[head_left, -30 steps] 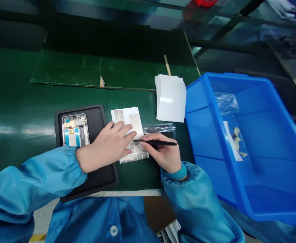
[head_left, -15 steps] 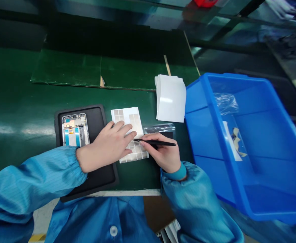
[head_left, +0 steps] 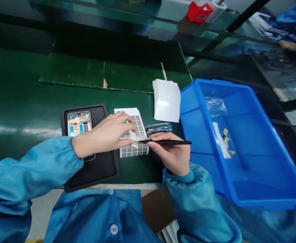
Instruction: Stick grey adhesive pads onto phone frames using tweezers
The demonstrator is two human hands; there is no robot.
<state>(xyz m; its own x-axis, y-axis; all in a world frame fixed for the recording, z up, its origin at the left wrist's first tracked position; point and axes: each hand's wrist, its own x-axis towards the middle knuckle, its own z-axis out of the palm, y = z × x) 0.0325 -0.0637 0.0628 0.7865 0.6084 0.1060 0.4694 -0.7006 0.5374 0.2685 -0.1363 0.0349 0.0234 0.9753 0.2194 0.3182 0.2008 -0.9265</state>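
Note:
My right hand [head_left: 174, 153] holds black tweezers [head_left: 177, 142] between thumb and fingers, their tips pointing left over a sticker sheet [head_left: 137, 153]. That sheet is white with rows of grey rectangular stickers, and its near end bends. My left hand [head_left: 109, 130] lies over the sheet's left part, fingers apart and slightly curled, its thumb close to the tweezer tips. Whether a sticker is at the tips is too small to tell. Partly behind my left hand and sleeve, an opened phone [head_left: 79, 118] with bare circuitry lies in a black tray [head_left: 99, 113].
A stack of white sheets [head_left: 166, 101] stands behind, beside a large blue bin [head_left: 211, 175] on the right. The bin holds clear plastic and scraps. A clear plastic wrapper [head_left: 160, 128] lies near my right hand. Green boards [head_left: 74, 71] lie at the back.
My left hand has lifted and shifted, its thumb now by the tweezer tips. The tweezers have turned more level. The sheet's near end looks more bent, and the whole view has shifted.

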